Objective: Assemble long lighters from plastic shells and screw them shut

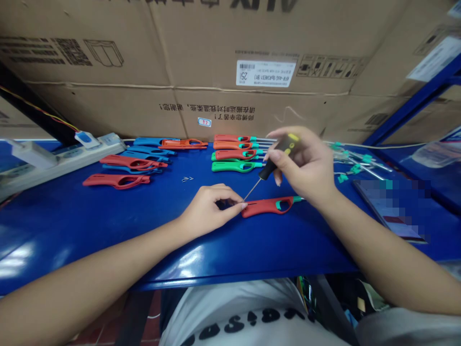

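My right hand (306,166) is wrapped around a screwdriver (268,169) with a black and yellow handle, its shaft slanting down to the left. The tip meets the fingertips of my left hand (212,209), which are pinched together at the butt end of a red gas lighter (262,207). Whatever sits between those fingertips is too small to make out. The red lighter lies flat on the blue table, with a green trigger and a green collar toward the right. Several small screws (188,179) lie loose beyond my left hand.
Lighters with metal tubes, including a green one (236,166), are lined up at the back. Red handle shells (117,181) and blue shells (154,142) lie left, near a power strip (90,153). Tubes with green parts (355,168) and a tablet-like screen (389,211) are right. Cardboard (201,57) stands behind.
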`<state>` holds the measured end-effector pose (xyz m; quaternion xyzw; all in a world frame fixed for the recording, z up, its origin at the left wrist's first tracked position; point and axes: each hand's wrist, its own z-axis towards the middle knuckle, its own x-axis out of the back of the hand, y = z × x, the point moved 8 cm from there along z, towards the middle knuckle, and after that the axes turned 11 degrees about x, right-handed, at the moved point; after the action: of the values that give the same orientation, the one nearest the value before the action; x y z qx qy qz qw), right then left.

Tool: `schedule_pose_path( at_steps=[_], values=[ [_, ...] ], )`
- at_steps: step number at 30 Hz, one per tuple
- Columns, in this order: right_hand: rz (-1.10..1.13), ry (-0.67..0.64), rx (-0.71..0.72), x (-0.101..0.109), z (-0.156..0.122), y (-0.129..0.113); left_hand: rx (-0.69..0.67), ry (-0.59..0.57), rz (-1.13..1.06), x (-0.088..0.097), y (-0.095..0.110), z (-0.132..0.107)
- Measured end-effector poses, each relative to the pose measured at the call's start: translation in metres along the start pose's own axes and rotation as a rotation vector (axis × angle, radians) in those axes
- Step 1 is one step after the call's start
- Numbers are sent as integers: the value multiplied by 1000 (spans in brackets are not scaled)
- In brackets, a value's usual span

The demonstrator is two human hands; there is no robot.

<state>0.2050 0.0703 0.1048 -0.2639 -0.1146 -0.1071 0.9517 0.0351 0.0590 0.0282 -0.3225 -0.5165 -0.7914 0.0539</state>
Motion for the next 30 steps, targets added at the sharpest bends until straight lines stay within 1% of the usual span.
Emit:
schedule_pose_path(
  at_steps=[3,4,5,6,9,10,11,12,16,18,24,30],
  values=[
    [-103,71,71,5,-7,-15,-25,-57,-2,-6,2,-2],
    [-127,64,92,5,-9,-19,-28,-67,-7,-8,3,-3],
    [-131,26,99,2,-10,-22,-30,-75,-11,-9,4,-3],
    [-111,-45,90,-3,-11,-23,-30,-80,-14,-10,4,-4],
    [33,-300,20,-23,-16,-24,-27,-99,-10,-11,6,-4],
    [71,-348,12,-27,-17,-25,-27,-101,1,-11,6,-4],
    [89,-369,16,-29,-18,-26,-30,-100,20,-11,7,-4],
    [85,-367,28,-30,-18,-27,-36,-95,44,-10,8,-3],
    [-21,-295,82,-25,-16,-25,-66,-53,148,-2,13,-2],
    [-53,-272,92,-24,-16,-23,-68,-55,186,-1,14,-3],
    [-76,-270,100,-24,-17,-22,-65,-163,246,-12,8,-6],
    [-71,-279,130,-24,-17,-26,-59,-214,249,-18,5,-4]
  ],
)
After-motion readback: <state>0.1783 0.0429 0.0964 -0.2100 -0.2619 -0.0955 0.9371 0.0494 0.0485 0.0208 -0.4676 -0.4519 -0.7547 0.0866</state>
